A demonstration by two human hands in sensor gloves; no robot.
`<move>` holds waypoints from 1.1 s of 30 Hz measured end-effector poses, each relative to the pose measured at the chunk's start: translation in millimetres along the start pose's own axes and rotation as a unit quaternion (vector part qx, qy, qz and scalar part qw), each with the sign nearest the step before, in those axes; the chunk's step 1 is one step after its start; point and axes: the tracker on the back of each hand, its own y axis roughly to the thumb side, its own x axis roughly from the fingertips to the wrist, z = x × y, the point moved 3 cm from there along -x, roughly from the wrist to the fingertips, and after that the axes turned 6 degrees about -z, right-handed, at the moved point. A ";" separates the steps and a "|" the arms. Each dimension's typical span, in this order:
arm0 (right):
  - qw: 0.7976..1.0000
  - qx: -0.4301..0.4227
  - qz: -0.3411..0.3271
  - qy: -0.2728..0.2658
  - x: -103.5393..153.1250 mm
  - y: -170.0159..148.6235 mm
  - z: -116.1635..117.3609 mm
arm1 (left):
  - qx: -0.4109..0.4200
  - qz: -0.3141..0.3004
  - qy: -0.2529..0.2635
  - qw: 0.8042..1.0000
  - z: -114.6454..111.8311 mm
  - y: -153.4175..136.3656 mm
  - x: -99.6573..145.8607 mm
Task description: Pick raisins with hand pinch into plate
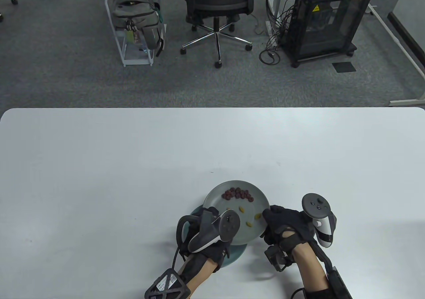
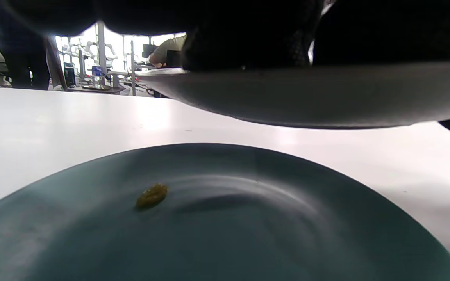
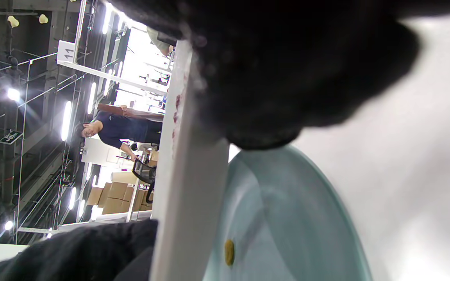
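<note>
Dark red raisins lie bunched at the far side of the grey plate, wrinkled and matte, with three yellow raisins loose nearer to me on its smooth glazed face. I hold this round, shallow plate lifted between both hands: my right hand grips its right rim, black fabric fingers clamped over the edge, and my left hand is at its near left rim, though its tracker hides my fingers and I cannot tell how they lie. Directly below the grey plate sits a teal plate on the white table, glossy and round, with a single yellow raisin on it. Beyond the plate's far side, a black cabinet on the floor carries a yellow warning triangle; I can read no writing on it.
</note>
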 end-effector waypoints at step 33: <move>0.998 0.007 0.028 -0.052 -0.9 -10.6 -28.2 | 0.006 0.013 -0.023 1.000 13.7 -49.0 18.0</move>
